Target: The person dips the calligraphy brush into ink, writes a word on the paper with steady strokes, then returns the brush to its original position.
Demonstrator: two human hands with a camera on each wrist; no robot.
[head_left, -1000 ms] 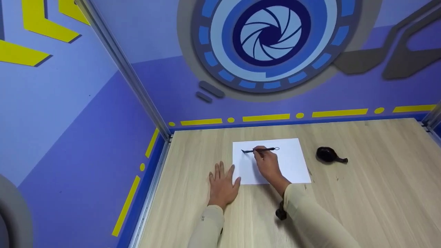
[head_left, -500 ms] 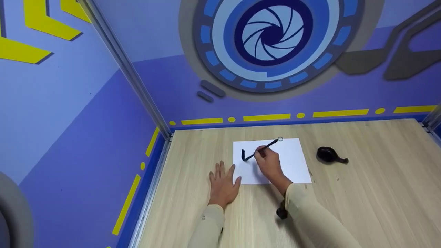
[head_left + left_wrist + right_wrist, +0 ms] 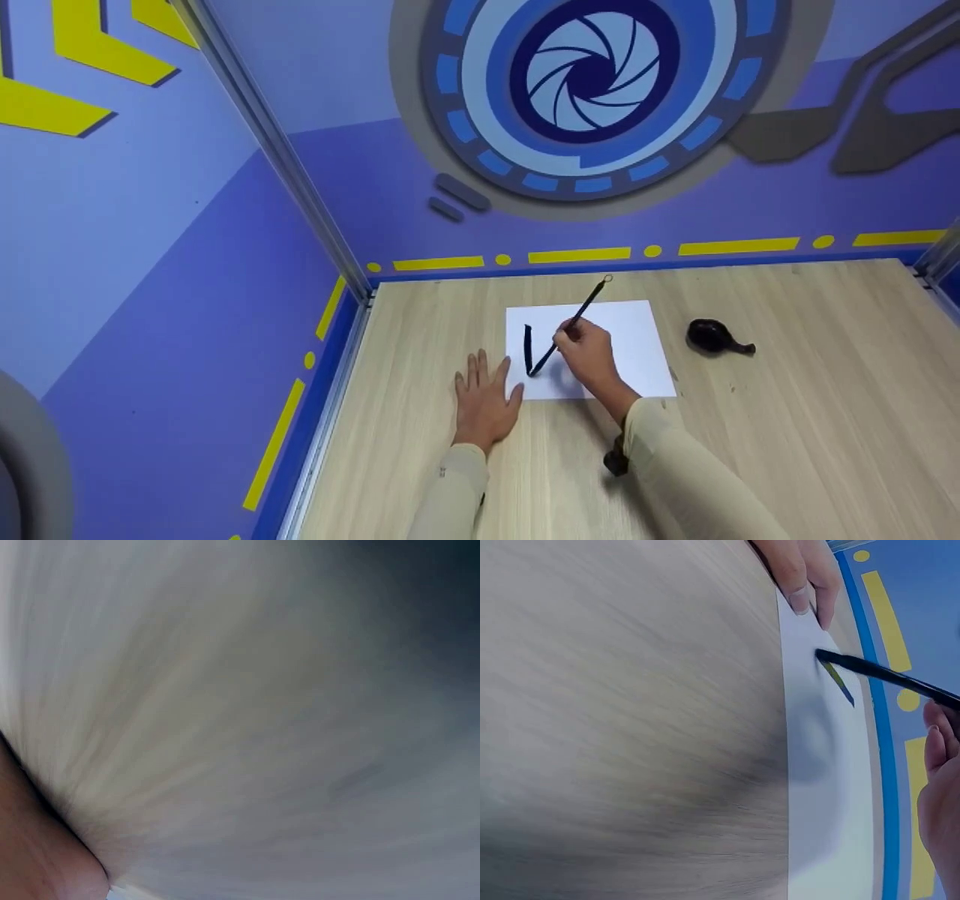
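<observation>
Right hand (image 3: 589, 352) fingers grip brush (image 3: 570, 324); left hand (image 3: 484, 401) flat on paper (image 3: 637, 352).

no printed text, label, brand or number can be read in any view. the only mark that comes near a sign is a single black brush stroke (image 3: 528, 349) on the white sheet of paper (image 3: 634, 352), running down the sheet's left part; it forms no letter or character that can be read. the wall behind the surface carries only shapes: a blue aperture emblem (image 3: 585, 75) and yellow dashes and dots (image 3: 579, 256), with no writing among them.
</observation>
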